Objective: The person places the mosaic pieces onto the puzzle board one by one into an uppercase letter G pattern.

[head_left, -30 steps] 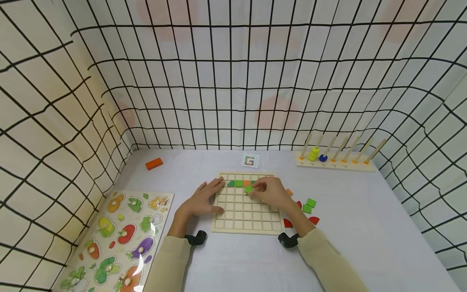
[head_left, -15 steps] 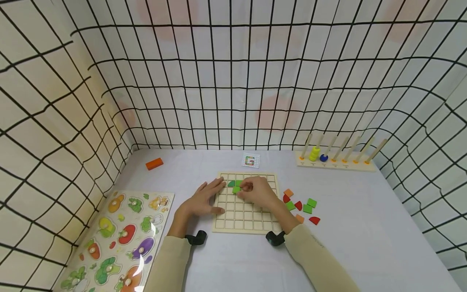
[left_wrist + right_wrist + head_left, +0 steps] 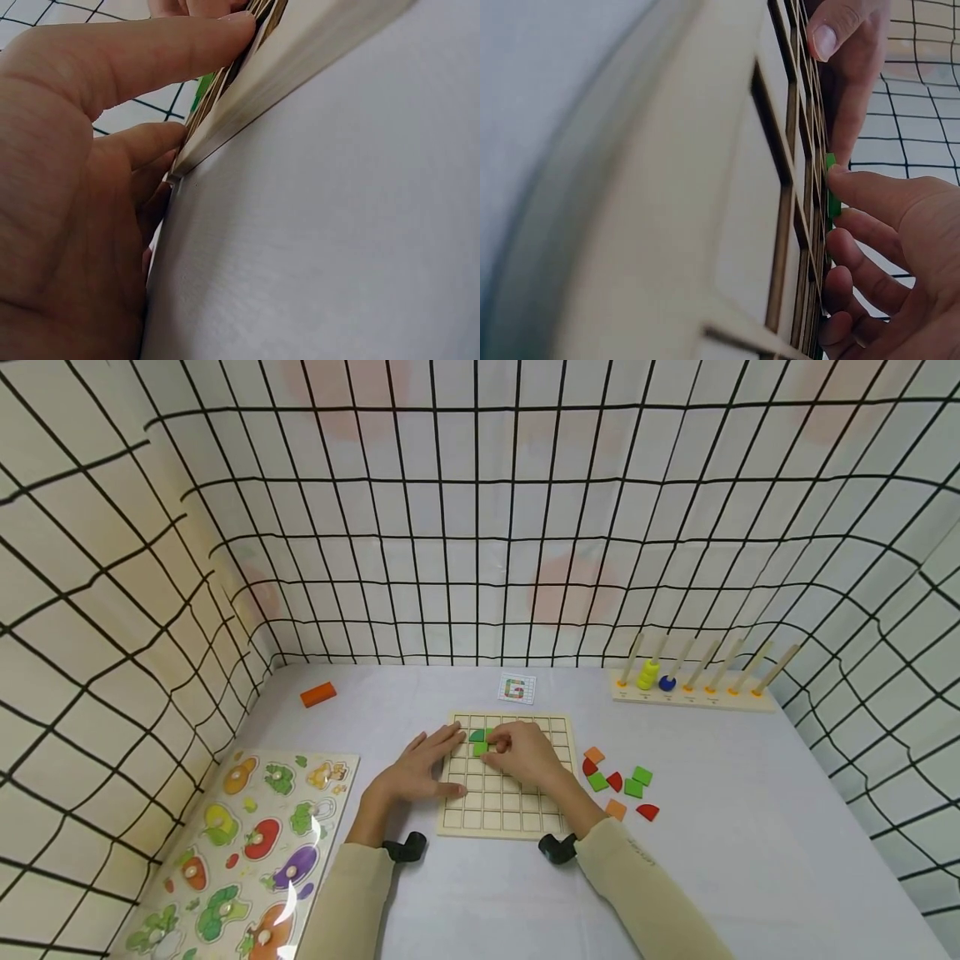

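A wooden grid board (image 3: 480,834) lies flat on the table. My left hand (image 3: 415,771) rests at its left edge, fingers spread and thumb out; in the left wrist view the thumb (image 3: 172,56) touches the board's rim. Over the board's upper left part, my right hand (image 3: 527,755) pinches a green square tile (image 3: 480,749) between thumb and fingers. The right wrist view shows this tile (image 3: 832,187) edge-on at the grid. Just above it sits a dark green quarter-circle tile (image 3: 476,736) in a cell. Beside that, another green tile (image 3: 490,732) is partly hidden by the right hand.
Loose red, green and orange tiles (image 3: 633,787) lie right of the board. A pattern card (image 3: 517,688) is behind it. Further off are a peg stand (image 3: 690,697), an orange block (image 3: 318,694) and a vegetable puzzle board (image 3: 243,810). Black netting (image 3: 495,552) encloses the table.
My right hand has moved left across the board with the green square tile, now below the dark green quarter-circle. More loose tiles on the right have come into sight. The left hand stays put.
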### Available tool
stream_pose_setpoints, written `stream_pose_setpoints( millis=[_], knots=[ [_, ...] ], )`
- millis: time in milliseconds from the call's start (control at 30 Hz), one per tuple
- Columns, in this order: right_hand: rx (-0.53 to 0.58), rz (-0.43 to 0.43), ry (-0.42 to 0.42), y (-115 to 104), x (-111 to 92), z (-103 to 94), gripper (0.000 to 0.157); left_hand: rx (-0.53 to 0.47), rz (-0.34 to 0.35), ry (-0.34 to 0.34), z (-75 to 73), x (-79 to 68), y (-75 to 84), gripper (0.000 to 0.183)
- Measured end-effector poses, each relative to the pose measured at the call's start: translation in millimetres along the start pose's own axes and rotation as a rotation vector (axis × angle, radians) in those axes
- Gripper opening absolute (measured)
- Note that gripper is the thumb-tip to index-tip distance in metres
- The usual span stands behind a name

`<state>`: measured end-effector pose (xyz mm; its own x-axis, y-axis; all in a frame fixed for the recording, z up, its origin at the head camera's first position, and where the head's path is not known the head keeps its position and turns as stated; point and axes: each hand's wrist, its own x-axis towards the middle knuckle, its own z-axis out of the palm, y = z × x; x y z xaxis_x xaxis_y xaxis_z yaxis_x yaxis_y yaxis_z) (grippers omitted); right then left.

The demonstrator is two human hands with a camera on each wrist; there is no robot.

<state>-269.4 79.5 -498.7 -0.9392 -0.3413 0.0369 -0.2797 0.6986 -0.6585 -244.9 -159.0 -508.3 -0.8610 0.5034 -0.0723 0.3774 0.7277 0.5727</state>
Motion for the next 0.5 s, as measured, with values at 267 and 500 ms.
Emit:
stream_pose_setpoints(
  millis=[267, 500],
  knots=[
    [0.002, -0.001, 0.009, -0.8, 1.2, 4.7, 0.028, -0.012, -0.023, 0.002, -0.5, 5.2, -3.1, 0.097],
    [0.001, -0.003, 0.005, -0.7, 1.5, 5.0, 0.028, -0.008, -0.044, -0.013, -0.4, 7.5, -1.5, 0.096]
  ],
)
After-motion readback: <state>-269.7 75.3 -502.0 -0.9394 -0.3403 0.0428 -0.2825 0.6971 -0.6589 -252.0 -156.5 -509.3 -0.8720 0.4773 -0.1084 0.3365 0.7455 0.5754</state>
